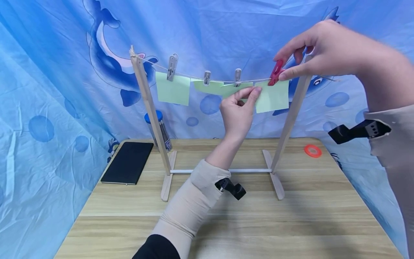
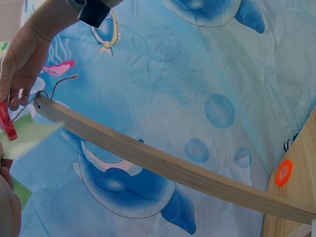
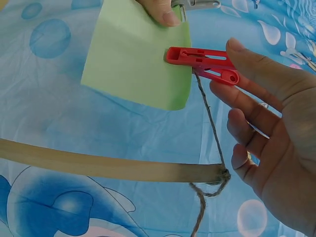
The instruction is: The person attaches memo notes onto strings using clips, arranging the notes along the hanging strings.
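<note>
A string hangs between two wooden posts, with several light green paper notes on it. My left hand (image 1: 237,111) pinches the top left corner of the rightmost note (image 1: 272,99) between thumb and forefinger. A red clothespin (image 1: 276,73) bites that note's upper edge at the string. At the clothespin's handle ends, my right hand (image 1: 336,50) has its thumb on one handle and its forefinger by the other; in the right wrist view the clothespin (image 3: 202,57) shows side on. Grey clothespins (image 1: 172,67) clip the other notes, and the leftmost note (image 1: 173,90) hangs flat.
The wooden rack (image 1: 292,111) stands on a wood-grain table (image 1: 129,223). A black tablet-like slab (image 1: 127,163) lies at the left, with a blue-lidded clear container (image 1: 165,135) behind the left post. An orange-red ring (image 1: 312,151) lies at the right. A blue curtain (image 1: 220,32) hangs behind.
</note>
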The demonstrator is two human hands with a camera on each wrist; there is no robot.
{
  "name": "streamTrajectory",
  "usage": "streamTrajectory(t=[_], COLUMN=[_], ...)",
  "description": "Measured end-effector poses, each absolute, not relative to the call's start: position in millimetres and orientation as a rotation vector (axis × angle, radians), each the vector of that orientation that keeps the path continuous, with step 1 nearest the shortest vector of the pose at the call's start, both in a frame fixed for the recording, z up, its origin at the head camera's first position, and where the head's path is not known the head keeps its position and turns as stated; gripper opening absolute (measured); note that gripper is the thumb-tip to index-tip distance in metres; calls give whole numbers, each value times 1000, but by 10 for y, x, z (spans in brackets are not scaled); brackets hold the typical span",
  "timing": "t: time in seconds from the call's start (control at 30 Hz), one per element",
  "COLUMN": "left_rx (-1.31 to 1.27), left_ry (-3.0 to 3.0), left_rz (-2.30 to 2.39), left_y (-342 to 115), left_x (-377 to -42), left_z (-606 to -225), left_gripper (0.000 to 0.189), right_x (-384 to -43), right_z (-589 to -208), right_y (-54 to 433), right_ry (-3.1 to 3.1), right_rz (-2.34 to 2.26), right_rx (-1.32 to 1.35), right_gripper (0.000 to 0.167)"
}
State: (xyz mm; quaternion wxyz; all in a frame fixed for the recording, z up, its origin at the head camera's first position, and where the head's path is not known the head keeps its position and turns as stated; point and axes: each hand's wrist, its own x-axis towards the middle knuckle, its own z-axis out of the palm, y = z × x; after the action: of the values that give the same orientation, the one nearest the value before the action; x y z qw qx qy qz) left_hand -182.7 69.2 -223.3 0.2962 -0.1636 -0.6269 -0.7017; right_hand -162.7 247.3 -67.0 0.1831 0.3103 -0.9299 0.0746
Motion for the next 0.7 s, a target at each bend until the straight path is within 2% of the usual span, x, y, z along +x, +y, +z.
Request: streamTrajectory(t=[0.3,0.7], left_rx=[-355,-458], left_ry=[-1558,-1385], left_rz=[-1748,-1631], left_y=[619,496], left_x=[-1768,-1760], left_z=[-2357,-2503], left_gripper=[24,28], right_x=[-1669,-1674], right_z=[-719,-751], right_y=[2490,2549], right_ry=[-2634,-2665], right_rz=[278,353], right_rx=[851,828], right_gripper=[37,51])
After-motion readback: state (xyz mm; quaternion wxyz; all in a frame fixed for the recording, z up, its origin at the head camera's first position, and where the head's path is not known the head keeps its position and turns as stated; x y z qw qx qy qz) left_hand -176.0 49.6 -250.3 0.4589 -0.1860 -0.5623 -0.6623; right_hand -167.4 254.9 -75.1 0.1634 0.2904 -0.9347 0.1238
